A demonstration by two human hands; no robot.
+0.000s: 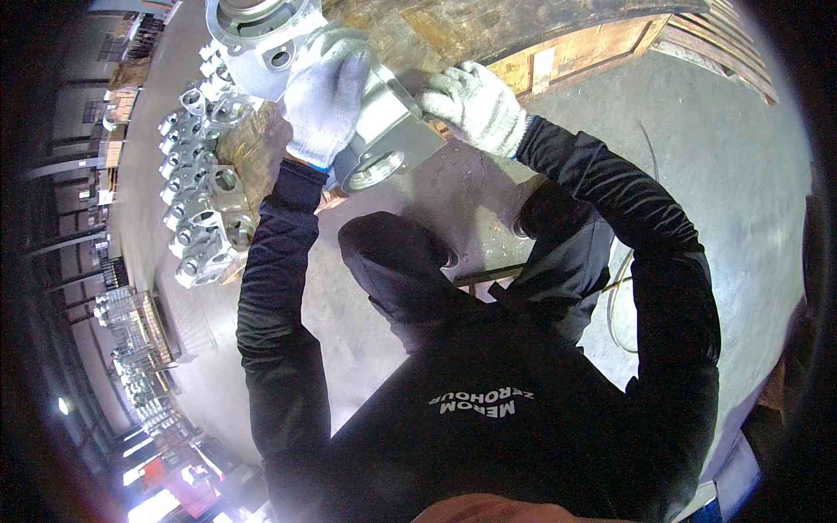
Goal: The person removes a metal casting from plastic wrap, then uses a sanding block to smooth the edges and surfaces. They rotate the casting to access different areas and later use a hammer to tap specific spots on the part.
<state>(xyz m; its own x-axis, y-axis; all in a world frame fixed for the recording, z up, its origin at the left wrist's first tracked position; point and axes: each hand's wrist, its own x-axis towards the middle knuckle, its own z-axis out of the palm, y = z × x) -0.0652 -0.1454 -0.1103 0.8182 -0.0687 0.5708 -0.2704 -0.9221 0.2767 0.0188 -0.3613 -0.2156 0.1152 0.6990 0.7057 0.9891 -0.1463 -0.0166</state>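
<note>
Left hand (327, 98) over metal part (384, 113), likely steadying it; right hand (475, 106) curled near edge; cannot tell whether either pinches.

Filled between the left hand (327, 96) and the right hand (475, 105) by the big metal part (388, 113), with hardly any gap visible at the right fingers (429, 98). Hemmed in on the left by rows of smaller metal parts (196, 196), crowded close together. Barred ahead of the right hand by the wooden top (488, 26) and its upright side panel (597, 57), then by a slatted pallet (724, 44) farther right. Open to the right of the right forearm (619, 183), over bare floor (732, 192). Passable below the metal part, toward the gap between the knees (392, 248), but narrowed there by both legs. Crossed low beside the right leg by a thin cable (611, 301).
</note>
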